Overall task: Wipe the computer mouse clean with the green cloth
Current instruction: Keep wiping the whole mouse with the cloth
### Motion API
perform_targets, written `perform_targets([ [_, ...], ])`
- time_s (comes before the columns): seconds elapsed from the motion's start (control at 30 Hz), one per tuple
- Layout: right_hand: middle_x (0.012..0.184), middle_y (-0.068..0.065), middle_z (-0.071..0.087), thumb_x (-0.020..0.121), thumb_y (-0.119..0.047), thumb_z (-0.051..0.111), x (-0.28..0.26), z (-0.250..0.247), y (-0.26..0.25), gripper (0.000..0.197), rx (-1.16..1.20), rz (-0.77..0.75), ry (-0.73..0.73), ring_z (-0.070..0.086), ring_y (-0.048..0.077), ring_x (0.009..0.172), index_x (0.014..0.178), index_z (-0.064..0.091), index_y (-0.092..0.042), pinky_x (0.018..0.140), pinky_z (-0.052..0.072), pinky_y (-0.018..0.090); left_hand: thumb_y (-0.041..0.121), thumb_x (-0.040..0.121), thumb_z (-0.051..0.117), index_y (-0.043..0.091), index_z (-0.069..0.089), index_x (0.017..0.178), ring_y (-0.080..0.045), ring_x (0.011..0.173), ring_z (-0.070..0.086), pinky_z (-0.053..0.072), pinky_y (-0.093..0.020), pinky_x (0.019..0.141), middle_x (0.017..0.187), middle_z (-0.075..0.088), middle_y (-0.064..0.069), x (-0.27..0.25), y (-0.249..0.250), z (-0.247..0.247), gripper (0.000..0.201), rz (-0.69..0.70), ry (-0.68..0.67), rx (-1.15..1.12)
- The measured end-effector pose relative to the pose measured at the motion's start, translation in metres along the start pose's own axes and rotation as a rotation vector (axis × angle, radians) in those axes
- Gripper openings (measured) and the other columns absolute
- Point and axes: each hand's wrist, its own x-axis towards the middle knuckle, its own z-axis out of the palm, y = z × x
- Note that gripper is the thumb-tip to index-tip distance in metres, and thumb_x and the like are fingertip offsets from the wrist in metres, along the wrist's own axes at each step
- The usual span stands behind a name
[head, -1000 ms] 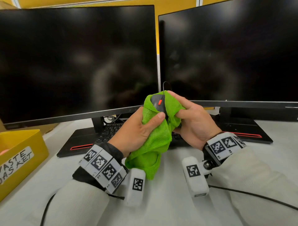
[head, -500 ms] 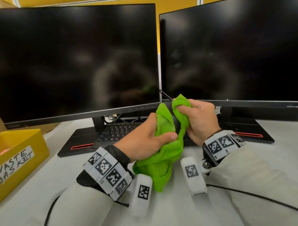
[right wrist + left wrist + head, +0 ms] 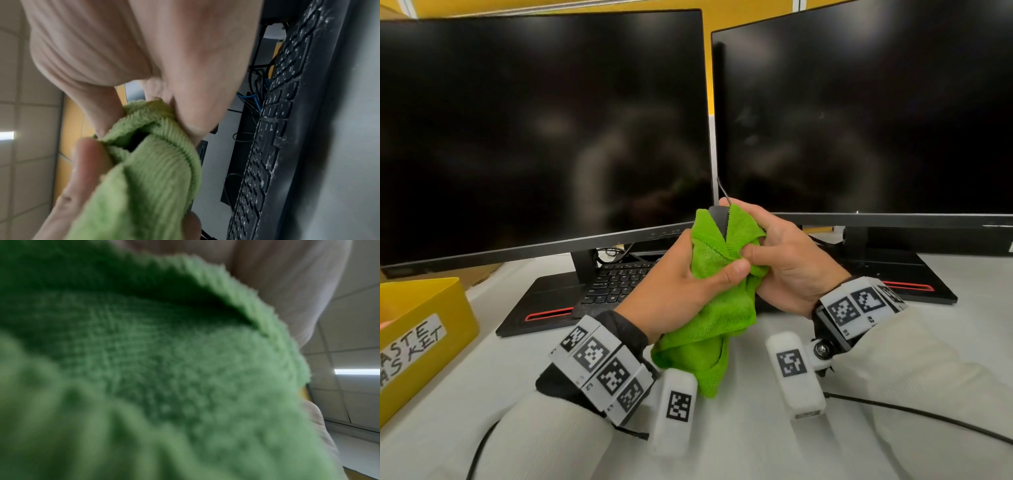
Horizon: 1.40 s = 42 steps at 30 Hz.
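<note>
The person is holding the computer mouse (image 3: 719, 216) up above the desk (image 3: 739, 445), between the two hands and in front of the gap where the two dark monitors meet. Only a dark sliver of the mouse is showing at the top of the green cloth (image 3: 709, 301), which is wrapping nearly all of it and hanging down toward the desk in a loose tail. The left hand (image 3: 681, 284) is curling around the cloth from the left, its thumb pressing across the front folds. The right hand (image 3: 787, 260) is gripping the bundle from the right, fingers bent over the top and thumb pinching the fabric near the left thumb. A thin black cable (image 3: 723, 193) is rising from the mouse's top end.

In the left wrist view the cloth (image 3: 164, 378) is filling nearly the whole frame, blocking any sight of the fingers. In the right wrist view the cloth (image 3: 152, 170) is bunching between thumb and fingers, with a dark gap at its folds.

Behind the hands a black keyboard (image 3: 616, 281) is lying under the left monitor (image 3: 534, 130), partly hidden by the left hand. The right monitor (image 3: 876, 109) is standing just beside it. A yellow bin (image 3: 421, 308) with a handwritten label is sitting at the left edge of the desk.
</note>
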Motion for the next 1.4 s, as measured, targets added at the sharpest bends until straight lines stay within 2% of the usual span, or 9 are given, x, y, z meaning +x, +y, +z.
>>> perform_targets([
  [0.17,0.126,0.032,0.059,0.073,0.014,0.061,0.003,0.006,0.001,0.071,-0.076,-0.041,0.083,0.059,0.042,0.116,0.142,0.052,0.005,0.106,0.050,0.054,0.047,0.108,0.033,0.017,0.065,0.136,-0.013,0.094,0.077,0.060,-0.028,0.078,0.106,0.080,-0.003,0.003,0.004,-0.004,0.052,0.031,0.070,0.177],
  [0.27,0.123,0.034,0.062,0.071,0.015,0.058,0.003,0.006,0.001,0.070,-0.096,-0.044,0.117,0.062,0.044,0.114,0.140,0.056,0.005,0.106,0.050,0.055,0.041,0.114,0.026,0.017,0.068,0.133,-0.022,0.105,0.076,0.063,-0.027,0.083,0.116,0.078,-0.013,0.003,0.002,-0.007,0.052,-0.002,0.080,0.205],
  [0.4,0.139,0.042,0.052,0.074,0.013,0.054,0.003,0.005,0.000,0.068,-0.067,-0.030,0.108,0.057,0.053,0.128,0.141,0.056,0.002,0.110,0.047,0.060,0.042,0.113,0.036,0.020,0.072,0.114,-0.027,0.111,0.074,0.059,-0.039,0.100,0.119,0.077,-0.016,0.002,0.003,-0.006,0.041,-0.087,0.115,0.153],
  [0.6,0.126,0.020,0.058,0.079,-0.001,0.061,0.001,0.013,0.005,0.074,-0.151,0.020,0.002,0.059,0.037,0.114,0.149,0.046,-0.018,0.103,0.049,0.059,0.042,0.110,0.044,0.021,0.069,0.130,-0.009,0.092,0.078,0.061,-0.023,0.075,0.103,0.082,0.002,0.004,0.007,-0.001,0.038,-0.056,0.108,0.065],
  [0.77,0.126,0.033,0.059,0.068,-0.006,0.081,0.001,0.014,0.010,0.079,-0.375,-0.010,0.074,0.065,0.049,0.109,0.140,0.052,-0.022,0.093,0.057,0.062,0.058,0.104,0.046,0.025,0.076,0.118,-0.011,0.088,0.080,0.064,-0.027,0.077,0.099,0.084,0.002,0.004,0.003,-0.001,0.047,-0.153,0.177,0.102],
  [0.9,0.114,0.022,0.072,0.056,-0.024,0.087,0.002,0.013,0.009,0.080,-0.508,-0.105,0.160,0.070,0.043,0.109,0.131,0.062,-0.017,0.094,0.056,0.064,0.054,0.107,0.040,0.029,0.073,0.123,-0.011,0.098,0.080,0.063,-0.029,0.086,0.106,0.083,0.005,0.004,-0.001,-0.005,0.045,-0.102,0.103,0.118],
  [1.07,0.106,0.027,0.070,0.063,0.006,0.077,0.002,0.002,0.006,0.072,-0.345,-0.081,0.148,0.069,0.044,0.099,0.133,0.062,-0.001,0.087,0.060,0.057,0.045,0.097,0.050,0.022,0.066,0.130,-0.021,0.108,0.077,0.062,-0.040,0.095,0.117,0.081,-0.004,0.003,-0.006,-0.012,0.043,-0.102,0.005,0.053],
  [1.27,0.106,0.026,0.066,0.067,0.011,0.066,0.000,-0.001,0.000,0.068,-0.234,-0.063,0.148,0.067,0.040,0.094,0.134,0.060,0.003,0.081,0.059,0.053,0.023,0.100,0.066,0.010,0.056,0.143,-0.028,0.122,0.071,0.059,-0.042,0.101,0.134,0.073,-0.012,0.001,-0.007,-0.024,0.045,-0.089,-0.059,0.096],
  [1.4,0.113,0.035,0.062,0.069,0.011,0.066,0.001,0.000,-0.004,0.071,-0.228,-0.091,0.121,0.063,0.043,0.102,0.138,0.057,0.001,0.082,0.060,0.050,0.030,0.092,0.071,0.009,0.061,0.137,-0.036,0.119,0.072,0.058,-0.056,0.103,0.129,0.074,-0.016,0.003,-0.004,-0.020,0.051,-0.080,0.014,0.044],
])
